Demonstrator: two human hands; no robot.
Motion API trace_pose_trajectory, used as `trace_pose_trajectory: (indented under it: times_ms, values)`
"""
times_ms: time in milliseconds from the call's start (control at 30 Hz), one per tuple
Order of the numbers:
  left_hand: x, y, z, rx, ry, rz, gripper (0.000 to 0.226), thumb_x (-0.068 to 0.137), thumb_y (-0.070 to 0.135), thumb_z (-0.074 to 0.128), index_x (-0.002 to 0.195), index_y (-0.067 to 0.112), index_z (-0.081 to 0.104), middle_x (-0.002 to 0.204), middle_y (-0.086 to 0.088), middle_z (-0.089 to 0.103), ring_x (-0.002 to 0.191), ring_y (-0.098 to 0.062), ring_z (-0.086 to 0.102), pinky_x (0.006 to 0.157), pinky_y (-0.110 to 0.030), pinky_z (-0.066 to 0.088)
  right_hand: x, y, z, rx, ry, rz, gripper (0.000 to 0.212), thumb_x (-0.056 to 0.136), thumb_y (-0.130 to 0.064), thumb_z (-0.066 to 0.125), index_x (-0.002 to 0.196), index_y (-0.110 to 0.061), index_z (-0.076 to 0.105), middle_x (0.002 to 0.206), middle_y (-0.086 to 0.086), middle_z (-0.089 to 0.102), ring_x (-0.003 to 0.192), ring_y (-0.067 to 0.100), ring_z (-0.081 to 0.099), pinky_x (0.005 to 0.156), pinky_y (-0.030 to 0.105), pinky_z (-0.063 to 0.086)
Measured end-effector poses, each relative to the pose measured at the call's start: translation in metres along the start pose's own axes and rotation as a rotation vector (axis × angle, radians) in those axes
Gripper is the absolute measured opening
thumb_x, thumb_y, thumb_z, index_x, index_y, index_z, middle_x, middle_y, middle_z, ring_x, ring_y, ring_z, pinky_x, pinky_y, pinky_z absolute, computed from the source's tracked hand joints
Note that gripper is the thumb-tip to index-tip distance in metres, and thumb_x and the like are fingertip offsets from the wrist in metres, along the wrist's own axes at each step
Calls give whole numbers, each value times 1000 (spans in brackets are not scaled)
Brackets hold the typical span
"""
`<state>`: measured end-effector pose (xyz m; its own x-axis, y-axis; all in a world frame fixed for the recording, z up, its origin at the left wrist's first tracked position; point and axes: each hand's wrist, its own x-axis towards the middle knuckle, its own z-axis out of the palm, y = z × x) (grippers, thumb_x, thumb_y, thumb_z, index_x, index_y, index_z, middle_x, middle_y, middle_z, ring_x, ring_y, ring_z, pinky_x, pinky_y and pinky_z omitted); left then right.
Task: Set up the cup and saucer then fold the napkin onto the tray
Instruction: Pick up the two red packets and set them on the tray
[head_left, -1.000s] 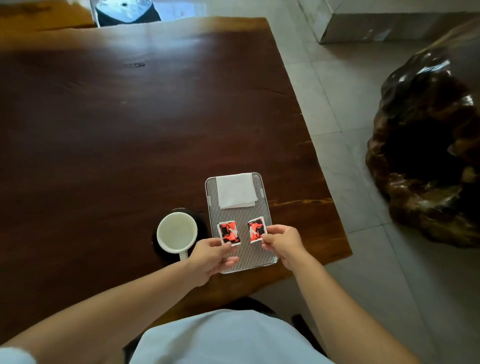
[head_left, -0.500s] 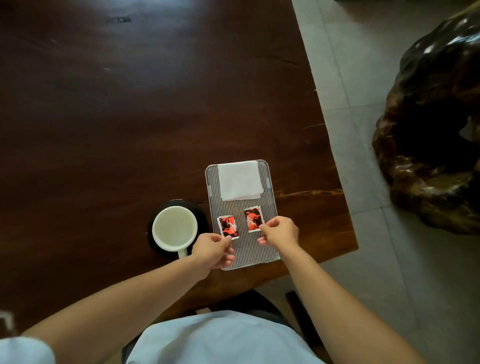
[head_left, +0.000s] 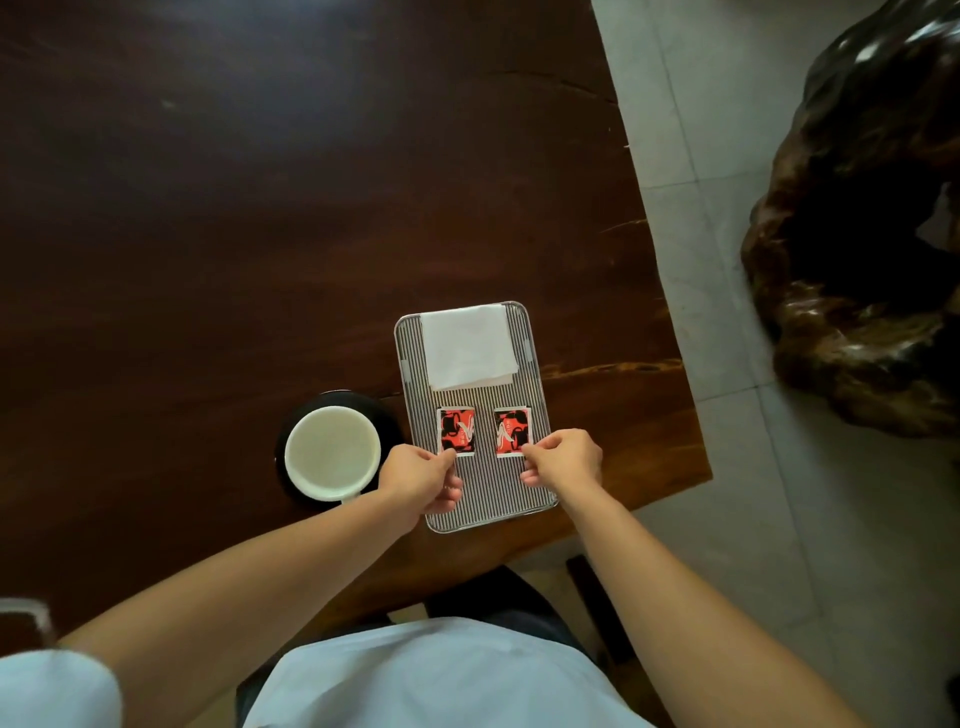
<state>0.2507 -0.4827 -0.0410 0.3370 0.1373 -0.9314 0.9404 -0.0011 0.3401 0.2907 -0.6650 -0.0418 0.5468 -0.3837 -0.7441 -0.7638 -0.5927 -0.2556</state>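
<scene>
A white cup (head_left: 332, 451) stands on a dark saucer (head_left: 385, 415) just left of a ribbed metal tray (head_left: 493, 493). A folded white napkin (head_left: 467, 345) lies at the tray's far end. Two red-and-black sachets lie side by side on the tray's middle. My left hand (head_left: 421, 475) pinches the near corner of the left sachet (head_left: 457, 430). My right hand (head_left: 563, 460) pinches the near corner of the right sachet (head_left: 511, 431). Both sachets rest flat on the tray.
The dark wooden table (head_left: 260, 208) ends close to the tray on the right, with grey floor tiles (head_left: 727, 467) beyond. A large dark carved wood piece (head_left: 857, 260) stands on the floor at right. My light shirt fills the bottom.
The camera has tilted further down, so the tray sits higher in view. Both hands have slid the sachets slightly toward the tray's middle and still pinch them.
</scene>
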Motion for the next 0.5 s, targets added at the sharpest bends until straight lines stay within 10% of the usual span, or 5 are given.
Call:
trace_pose_trajectory:
  times_ms: [500]
  values:
    - [-9,0,2,362,9,89,33,99,30,62,82,5,74,74,-10,77,57,-20,74,54,-32,63,-3,3,-2,-2,9,-71,10,88,-23,75,86,-16,68,78,3,73,54,5,71,53,18,57]
